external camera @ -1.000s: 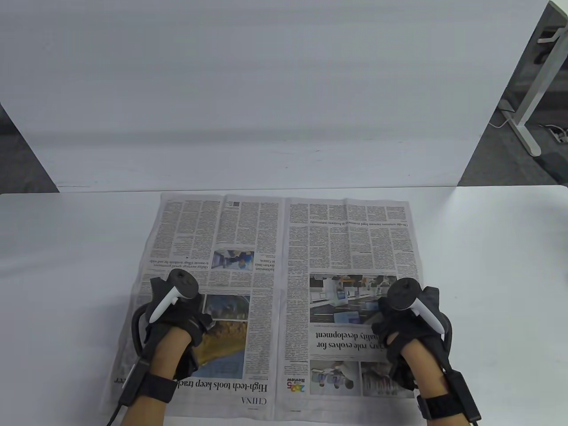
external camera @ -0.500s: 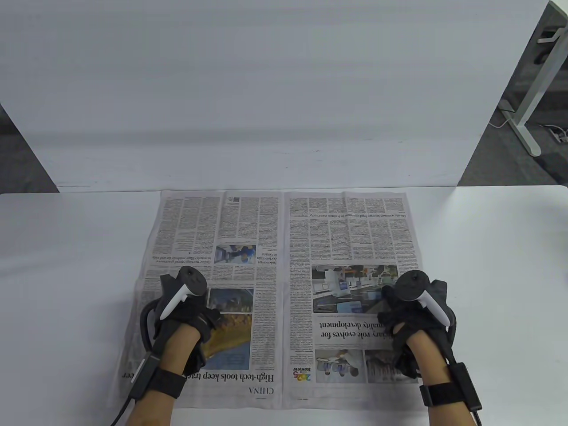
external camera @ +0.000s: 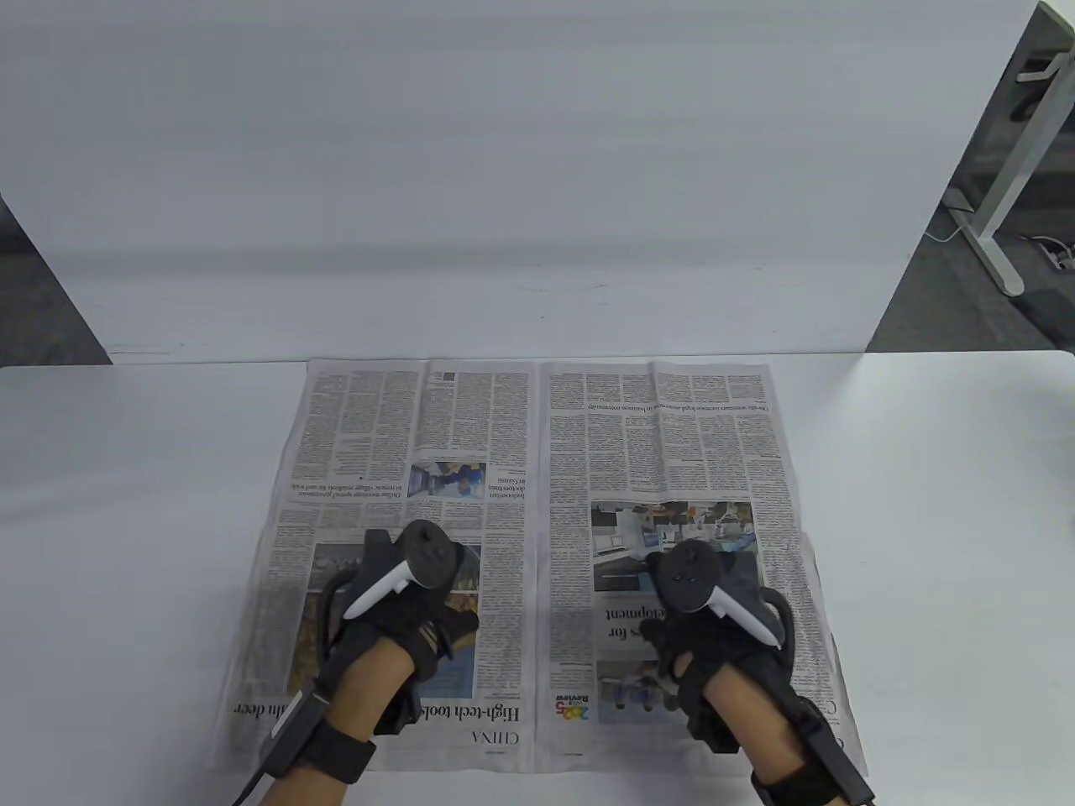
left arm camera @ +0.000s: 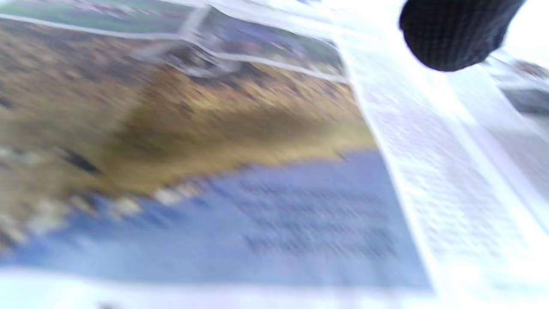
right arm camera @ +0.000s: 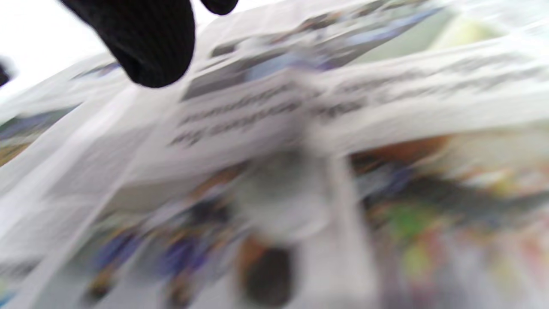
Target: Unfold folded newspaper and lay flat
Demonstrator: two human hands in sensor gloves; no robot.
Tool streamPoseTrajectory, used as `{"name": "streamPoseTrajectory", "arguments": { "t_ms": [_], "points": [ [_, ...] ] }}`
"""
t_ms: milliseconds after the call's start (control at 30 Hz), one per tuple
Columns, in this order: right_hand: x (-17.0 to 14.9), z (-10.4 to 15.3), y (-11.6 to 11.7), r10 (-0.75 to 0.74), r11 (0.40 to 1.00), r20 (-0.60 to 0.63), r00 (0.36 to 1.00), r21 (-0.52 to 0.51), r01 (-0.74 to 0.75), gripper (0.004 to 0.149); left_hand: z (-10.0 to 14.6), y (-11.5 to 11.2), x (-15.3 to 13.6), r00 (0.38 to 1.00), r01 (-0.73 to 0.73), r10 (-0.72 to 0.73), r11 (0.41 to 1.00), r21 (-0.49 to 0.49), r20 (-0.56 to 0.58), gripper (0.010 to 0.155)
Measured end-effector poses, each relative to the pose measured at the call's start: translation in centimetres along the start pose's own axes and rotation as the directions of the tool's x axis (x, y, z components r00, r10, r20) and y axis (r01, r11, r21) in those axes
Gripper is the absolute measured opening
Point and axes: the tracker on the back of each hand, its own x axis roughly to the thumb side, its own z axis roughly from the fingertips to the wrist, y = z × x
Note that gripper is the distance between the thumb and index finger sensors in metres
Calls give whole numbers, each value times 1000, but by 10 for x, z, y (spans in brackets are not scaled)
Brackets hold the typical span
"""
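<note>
The newspaper (external camera: 537, 437) lies opened as a two-page spread on the white table (external camera: 126, 504), with its centre fold running away from me. My left hand (external camera: 420, 621) rests palm down on the left page, over the brown and blue photo. My right hand (external camera: 705, 638) rests palm down on the right page, over the headline. Both hands sit close to the centre fold. The left wrist view shows the blurred photo (left arm camera: 214, 171) close below and one gloved fingertip (left arm camera: 454, 34). The right wrist view shows blurred print (right arm camera: 300, 128) and a fingertip (right arm camera: 146, 43). Neither hand grips anything.
A white backdrop board (external camera: 504, 168) stands along the table's far edge, just behind the paper's far edge. A desk frame (external camera: 999, 210) stands on the floor at the far right. Bare table lies on both sides of the paper.
Both hands have slid inward from the outer edges of the pages toward the centre fold. The paper has shifted slightly away from me.
</note>
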Motion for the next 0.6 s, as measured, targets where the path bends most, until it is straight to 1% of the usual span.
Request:
{"name": "streamPoseTrajectory", "arguments": {
  "t_ms": [33,133,333,433,500,600],
  "points": [
    [12,1,8,25,1000,28,999,15,-25,81,0,-6,9,999,34,-33,999,-37,29,89],
    [33,3,25,66,996,89,994,50,-70,84,2,-19,30,989,141,-135,986,-91,67,94],
    [48,6,47,76,985,170,983,142,-101,93,2,-41,50,971,230,-206,946,-230,123,100],
    [51,5,54,96,978,183,978,165,-127,99,1,-46,52,966,252,-227,936,-245,124,102],
    [52,3,60,97,968,198,975,208,-139,103,0,-51,53,963,262,-238,937,-233,127,104],
    [53,1,63,142,953,193,971,239,-187,108,-1,-56,55,956,288,-266,930,-230,122,106]
  ]
}}
